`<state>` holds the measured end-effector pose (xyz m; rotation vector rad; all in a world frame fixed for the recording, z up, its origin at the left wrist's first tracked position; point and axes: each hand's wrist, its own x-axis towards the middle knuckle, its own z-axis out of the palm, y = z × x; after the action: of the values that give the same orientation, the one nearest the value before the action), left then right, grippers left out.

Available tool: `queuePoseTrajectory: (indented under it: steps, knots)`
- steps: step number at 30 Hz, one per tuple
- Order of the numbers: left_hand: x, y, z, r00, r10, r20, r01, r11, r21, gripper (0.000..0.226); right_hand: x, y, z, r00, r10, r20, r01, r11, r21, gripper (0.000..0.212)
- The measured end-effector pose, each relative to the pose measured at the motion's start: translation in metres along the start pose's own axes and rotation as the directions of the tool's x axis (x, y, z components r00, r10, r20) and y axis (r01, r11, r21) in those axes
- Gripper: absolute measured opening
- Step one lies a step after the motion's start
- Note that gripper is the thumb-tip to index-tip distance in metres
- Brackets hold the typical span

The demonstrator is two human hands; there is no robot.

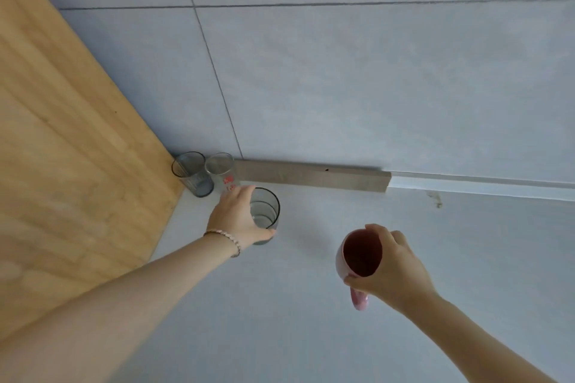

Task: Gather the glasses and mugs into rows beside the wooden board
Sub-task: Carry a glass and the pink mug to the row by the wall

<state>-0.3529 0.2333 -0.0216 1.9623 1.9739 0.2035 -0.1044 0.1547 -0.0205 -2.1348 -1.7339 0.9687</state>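
The left hand is gripping a smoky glass beside two glasses standing against the wooden board; the right hand is clasping a pink mug, well apart.

Two glasses, a ribbed grey glass and a red-printed glass, crowd the corner where the wooden board meets the wall strip; the pale surface lies open from three to six o'clock of them.
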Motion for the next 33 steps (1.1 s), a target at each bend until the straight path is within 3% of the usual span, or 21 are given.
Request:
queuePoseTrajectory:
  steps: [10,16,26,33]
  knots:
    - [0.105,-0.025,-0.005,0.993,0.120,-0.009,-0.117,0.981,0.157,0.080,0.054,-0.059,0.038,0.993,0.108,-0.040,-0.110,0.993,-0.048,0.089]
    - [0.118,-0.036,-0.003,0.984,0.178,-0.003,-0.173,0.962,0.211,0.089,0.117,-0.092,0.048,0.972,0.196,-0.132,-0.186,0.979,0.085,0.088]
    - [0.121,-0.042,0.003,0.979,0.200,-0.025,-0.190,0.956,0.222,0.096,0.166,-0.124,0.066,0.996,-0.011,-0.087,0.012,1.000,0.005,0.094]
    - [0.116,-0.043,0.010,0.982,0.187,-0.035,-0.175,0.960,0.218,0.096,0.156,-0.114,0.063,1.000,-0.021,0.009,0.020,0.997,0.074,0.106]
